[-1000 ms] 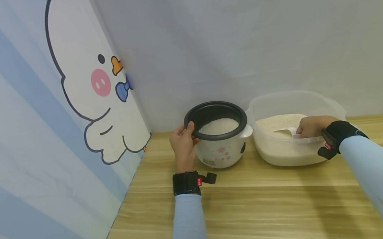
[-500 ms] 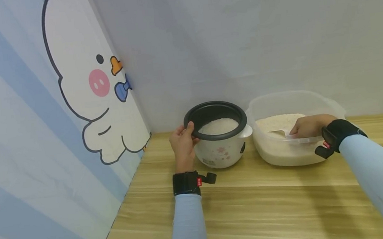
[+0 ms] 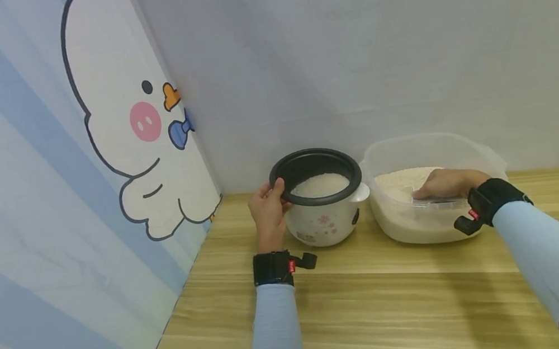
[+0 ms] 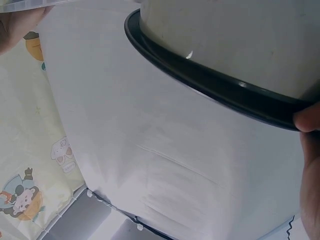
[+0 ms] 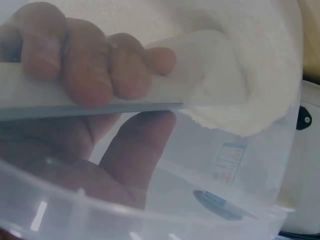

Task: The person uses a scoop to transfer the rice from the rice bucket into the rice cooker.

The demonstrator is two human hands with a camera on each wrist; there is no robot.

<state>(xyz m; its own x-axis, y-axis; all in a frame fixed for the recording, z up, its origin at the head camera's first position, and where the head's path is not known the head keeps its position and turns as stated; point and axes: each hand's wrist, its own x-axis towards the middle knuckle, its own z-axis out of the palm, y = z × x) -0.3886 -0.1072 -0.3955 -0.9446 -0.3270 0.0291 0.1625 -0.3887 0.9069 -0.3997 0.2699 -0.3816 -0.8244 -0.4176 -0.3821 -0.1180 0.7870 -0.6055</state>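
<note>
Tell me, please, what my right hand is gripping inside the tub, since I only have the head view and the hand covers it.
Observer: In the right wrist view, the right hand curls round the handle of a white scoop buried in rice.
Operator: Is the scoop loaded?
Observer: Yes, rice is heaped over its bowl, inside the clear tub.
Operator: And my left hand?
Observer: The left wrist view shows the left hand with its thumb pressed on the cooker's black rim.
</note>
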